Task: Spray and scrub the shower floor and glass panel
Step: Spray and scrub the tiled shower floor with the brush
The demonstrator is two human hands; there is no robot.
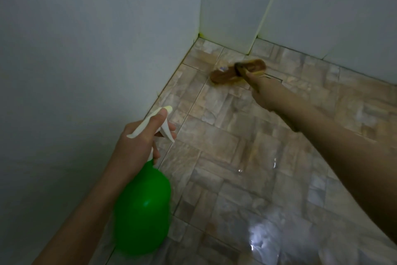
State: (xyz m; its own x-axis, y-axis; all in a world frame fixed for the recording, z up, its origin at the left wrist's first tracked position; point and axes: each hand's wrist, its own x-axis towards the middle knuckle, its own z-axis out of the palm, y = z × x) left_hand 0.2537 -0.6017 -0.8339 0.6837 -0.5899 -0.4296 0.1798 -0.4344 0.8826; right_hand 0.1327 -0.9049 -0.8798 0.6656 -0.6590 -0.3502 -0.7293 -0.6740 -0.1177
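Observation:
My left hand (137,144) grips the neck of a green spray bottle (142,211) with a white trigger head (154,123), nozzle aimed at the floor beside the left wall. My right hand (265,93) reaches forward and holds the handle of a brown scrub brush (227,73), whose head rests on the wet stone-pattern shower floor (225,146) close to the far corner. The brush is blurred. I see no glass panel that I can tell apart from the walls.
A plain pale wall (86,60) runs along the left. White wall tiles (322,7) with yellowish grout close off the back. The floor shines with water at the lower right (262,239).

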